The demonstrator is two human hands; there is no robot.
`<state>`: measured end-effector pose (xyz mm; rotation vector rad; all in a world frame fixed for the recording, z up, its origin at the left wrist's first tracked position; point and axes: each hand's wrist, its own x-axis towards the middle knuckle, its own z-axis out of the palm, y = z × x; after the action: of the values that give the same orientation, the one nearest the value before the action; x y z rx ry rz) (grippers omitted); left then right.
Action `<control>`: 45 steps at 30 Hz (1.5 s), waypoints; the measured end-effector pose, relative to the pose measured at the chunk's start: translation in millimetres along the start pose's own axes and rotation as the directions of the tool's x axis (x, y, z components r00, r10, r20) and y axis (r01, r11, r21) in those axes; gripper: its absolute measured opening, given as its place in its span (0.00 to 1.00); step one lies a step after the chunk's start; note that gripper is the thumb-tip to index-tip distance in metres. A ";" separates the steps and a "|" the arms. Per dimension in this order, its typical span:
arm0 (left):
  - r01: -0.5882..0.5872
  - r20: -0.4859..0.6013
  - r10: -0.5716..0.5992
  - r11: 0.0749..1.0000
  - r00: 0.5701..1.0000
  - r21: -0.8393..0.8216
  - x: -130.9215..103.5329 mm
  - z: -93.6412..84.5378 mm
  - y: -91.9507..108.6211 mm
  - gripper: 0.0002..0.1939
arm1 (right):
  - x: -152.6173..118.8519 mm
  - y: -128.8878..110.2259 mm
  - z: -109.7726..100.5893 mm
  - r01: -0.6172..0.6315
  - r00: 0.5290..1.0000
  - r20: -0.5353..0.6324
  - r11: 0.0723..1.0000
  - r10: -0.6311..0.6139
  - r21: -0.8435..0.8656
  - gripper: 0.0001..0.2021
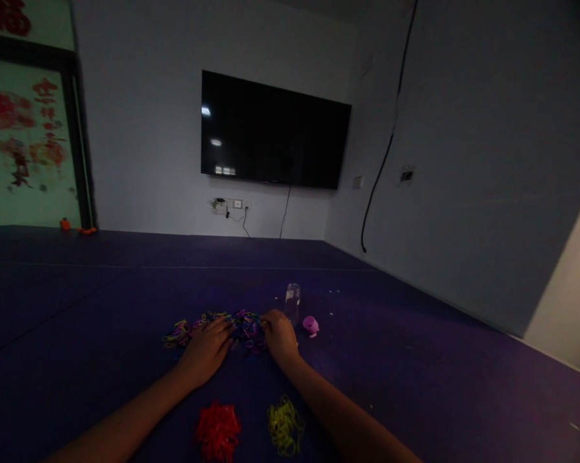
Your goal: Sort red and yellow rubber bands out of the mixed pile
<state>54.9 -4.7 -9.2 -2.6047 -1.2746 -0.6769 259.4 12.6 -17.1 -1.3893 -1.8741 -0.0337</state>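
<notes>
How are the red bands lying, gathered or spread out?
Gathered. The red bands form one heap on the purple surface, apart from the yellow-green bands.

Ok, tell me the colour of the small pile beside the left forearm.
The small pile is red; it shows best in the head view.

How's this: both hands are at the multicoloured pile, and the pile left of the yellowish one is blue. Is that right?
Not blue: the head view shows a red pile left of the yellowish pile. The left hand and right hand are at the multicoloured pile.
</notes>
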 end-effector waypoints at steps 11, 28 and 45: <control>0.156 0.013 -0.156 0.988 0.988 -0.016 1.0 -6.1 3.4 0.12 | -0.3 -9.9 -8.3 -0.079 0.994 0.082 0.997 0.077 0.015 0.10; 0.110 -0.086 -0.116 0.991 0.989 -0.072 2.8 0.9 -1.1 0.14 | 0.3 -8.8 1.7 0.228 0.945 0.240 0.974 -0.221 -0.001 0.14; -0.029 -0.107 0.026 0.999 0.994 -0.030 -0.4 6.9 -3.2 0.16 | 2.5 3.2 6.5 0.195 0.956 0.208 0.977 -0.208 0.082 0.13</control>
<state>54.4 -0.6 -15.6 -2.5681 -1.2043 -0.8255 258.2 18.8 -21.5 -1.1944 -2.1740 0.0754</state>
